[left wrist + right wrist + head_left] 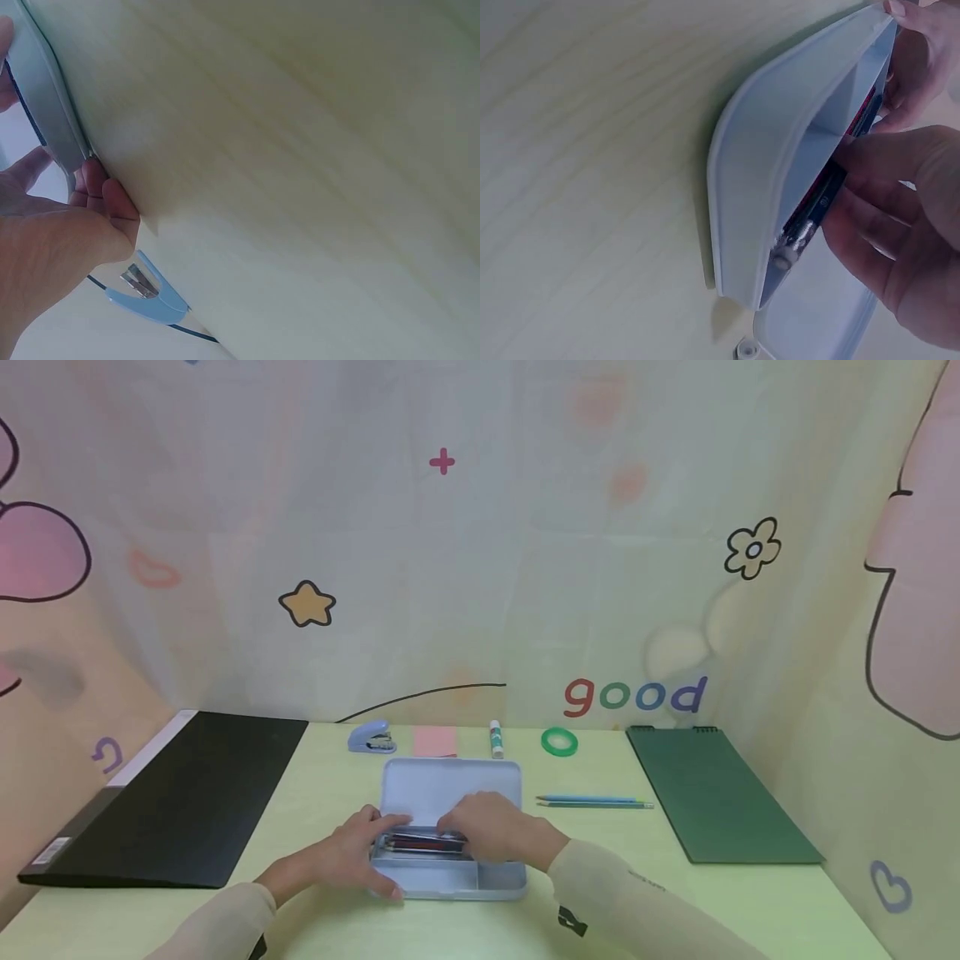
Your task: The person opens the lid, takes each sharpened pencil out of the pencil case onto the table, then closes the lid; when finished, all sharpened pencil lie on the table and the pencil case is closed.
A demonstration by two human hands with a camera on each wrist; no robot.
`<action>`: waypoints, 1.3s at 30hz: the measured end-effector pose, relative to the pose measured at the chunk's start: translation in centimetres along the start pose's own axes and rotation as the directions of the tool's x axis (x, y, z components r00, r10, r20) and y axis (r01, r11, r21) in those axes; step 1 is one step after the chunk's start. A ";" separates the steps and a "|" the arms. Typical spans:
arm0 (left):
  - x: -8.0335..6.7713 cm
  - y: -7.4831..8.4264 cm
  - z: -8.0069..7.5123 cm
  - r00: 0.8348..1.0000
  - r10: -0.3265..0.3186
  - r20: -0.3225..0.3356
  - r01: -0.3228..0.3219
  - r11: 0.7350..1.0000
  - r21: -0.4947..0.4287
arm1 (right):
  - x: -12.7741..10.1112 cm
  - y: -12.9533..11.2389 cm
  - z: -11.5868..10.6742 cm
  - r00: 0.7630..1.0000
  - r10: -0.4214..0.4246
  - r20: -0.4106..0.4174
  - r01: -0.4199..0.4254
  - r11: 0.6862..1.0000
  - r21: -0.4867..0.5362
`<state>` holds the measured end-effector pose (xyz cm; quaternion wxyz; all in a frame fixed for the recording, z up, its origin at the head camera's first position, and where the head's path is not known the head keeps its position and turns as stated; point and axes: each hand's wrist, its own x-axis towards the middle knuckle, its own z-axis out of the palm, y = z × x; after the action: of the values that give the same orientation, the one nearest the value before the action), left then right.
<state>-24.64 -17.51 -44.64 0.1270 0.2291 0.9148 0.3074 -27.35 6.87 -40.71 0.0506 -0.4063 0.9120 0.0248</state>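
A light-blue pencil case (pixel 450 882) lies open near the table's front edge, its lid (pixel 450 781) laid back. Dark and red pens (pixel 423 842) lie in its long compartment. My left hand (pixel 360 852) grips the case's left end, thumb on the front wall and fingers over the rim. The left wrist view shows that left hand (pixel 52 240) against the case's edge (pixel 45 97). My right hand (pixel 491 831) reaches into the case. Seen from the right wrist, the right hand (pixel 900 225) pinches the pens (pixel 817 206) inside the case (pixel 772 172).
A black folder (pixel 172 793) lies at the left and a green notebook (pixel 712 793) at the right. Along the back are a blue stapler (pixel 371 737), pink sticky notes (pixel 435 741), a glue stick (pixel 496 739) and a green tape roll (pixel 559 742). Two pencils (pixel 592 802) lie right of the case.
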 end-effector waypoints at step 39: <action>0.0 0.3 0.2 0.999 -0.040 -0.013 0.041 0.999 0.025 | -7.0 6.1 -2.8 0.983 0.123 0.133 -0.158 0.941 0.300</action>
<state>-24.40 -17.19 -44.62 0.1246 0.2102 0.9239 0.2944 -27.46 15.87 -37.09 0.1629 -0.3251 0.9270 -0.0922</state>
